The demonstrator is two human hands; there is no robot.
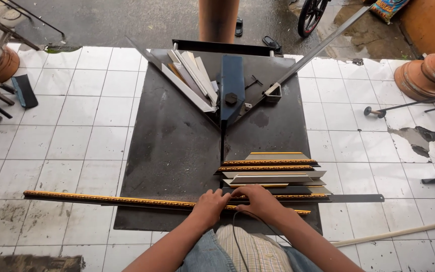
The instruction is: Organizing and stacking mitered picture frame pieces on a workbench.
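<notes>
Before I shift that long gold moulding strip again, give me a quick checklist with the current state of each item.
1. Both hands on the strip: ok. Left hand and right hand rest on the long gold moulding strip.
2. Strip lying flat across the black metal plate: ok, its left end overhangs onto the white tiles.
3. Metal ruler alongside the strip: ok, it sticks out to the right.
4. Stack of cut moulding pieces clear of the hands: ok, just beyond them.
5. Black cable by the wrists: not ok, it crosses close to the right hand.
6. Grip firmness: cannot tell.
</notes>
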